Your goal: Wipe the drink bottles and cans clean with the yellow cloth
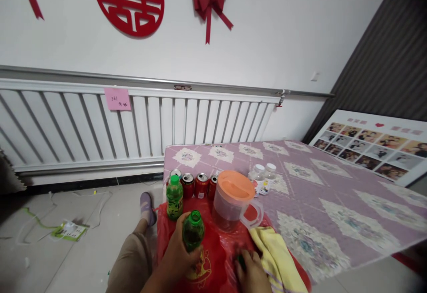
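Seemingly uncapped, the green bottle (192,235) is standing on the red bag (216,242) at the bed cover's (333,204) near left corner, the left hand (180,257) clamping around it, while the right hand (253,274), whose grip I cannot tell, is touching something dark nearby, so any tilt is risking a spill.

Red cans (200,185) and white bottles (264,178) flank an orange-lidded pitcher (232,204)
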{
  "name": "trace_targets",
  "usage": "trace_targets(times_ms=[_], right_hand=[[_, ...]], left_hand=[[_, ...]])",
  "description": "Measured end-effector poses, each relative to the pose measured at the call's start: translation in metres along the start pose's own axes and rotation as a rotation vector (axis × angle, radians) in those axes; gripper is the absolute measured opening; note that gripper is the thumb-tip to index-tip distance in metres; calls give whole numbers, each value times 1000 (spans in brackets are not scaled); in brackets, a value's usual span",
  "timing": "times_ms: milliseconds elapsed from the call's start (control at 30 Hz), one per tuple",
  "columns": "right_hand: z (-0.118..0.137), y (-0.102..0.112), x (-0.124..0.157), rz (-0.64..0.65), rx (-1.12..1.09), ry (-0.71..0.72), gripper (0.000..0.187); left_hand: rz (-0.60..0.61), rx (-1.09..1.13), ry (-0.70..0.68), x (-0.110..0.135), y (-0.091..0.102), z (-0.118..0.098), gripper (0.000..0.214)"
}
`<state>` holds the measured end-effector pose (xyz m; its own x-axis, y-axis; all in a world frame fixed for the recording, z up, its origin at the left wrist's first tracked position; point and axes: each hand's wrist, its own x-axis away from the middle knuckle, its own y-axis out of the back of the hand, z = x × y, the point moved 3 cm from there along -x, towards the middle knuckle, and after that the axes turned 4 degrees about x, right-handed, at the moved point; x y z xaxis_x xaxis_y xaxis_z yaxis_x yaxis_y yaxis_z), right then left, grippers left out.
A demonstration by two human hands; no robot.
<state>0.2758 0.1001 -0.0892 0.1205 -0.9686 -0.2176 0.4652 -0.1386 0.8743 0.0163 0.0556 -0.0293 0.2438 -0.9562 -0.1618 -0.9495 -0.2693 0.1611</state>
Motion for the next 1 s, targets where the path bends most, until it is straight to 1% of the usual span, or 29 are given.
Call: trace_targets(times_ms=[100,167,233,300,433,500,533,600,700,800,900,1000], right_hand=[[3,8,3,-39,-96,27,35],[9,16,4,-67,-256,31,34],[18,23,4,-92,-453,-2,33],[29,29,5,-83,-643,-81,35],[59,35,5,7,-1061,-312,48],[76,41,2,10,-1203,-381,51],[86,45,-1,2,-1234,-392,52],[105,56,-9,-36,-1230,-361,52],[138,76,-24,-72,-1143,-244,50],[168,91,-37,-50,-1115,-135,48],[189,96,-45,-37,-1071,-49,45],[196,91,-48,-39,-1006,1,39]], left_hand=[[9,3,-8,1,0,0,79],[-6,5,-27,1,-1,0,80],[-12,2,-28,1,-1,2,80],[-14,0,-17,0,-2,3,81],[-34,2,-36,-2,-2,2,84],[-34,9,-54,-2,-2,0,84],[-31,16,-58,-2,-2,-1,84],[-23,31,-68,-2,-2,-2,84],[-12,53,-75,-3,-2,-4,83],[-18,70,-100,-4,-3,-4,81],[-8,87,-143,-5,-4,-2,82],[22,110,-171,-6,-7,2,84]])
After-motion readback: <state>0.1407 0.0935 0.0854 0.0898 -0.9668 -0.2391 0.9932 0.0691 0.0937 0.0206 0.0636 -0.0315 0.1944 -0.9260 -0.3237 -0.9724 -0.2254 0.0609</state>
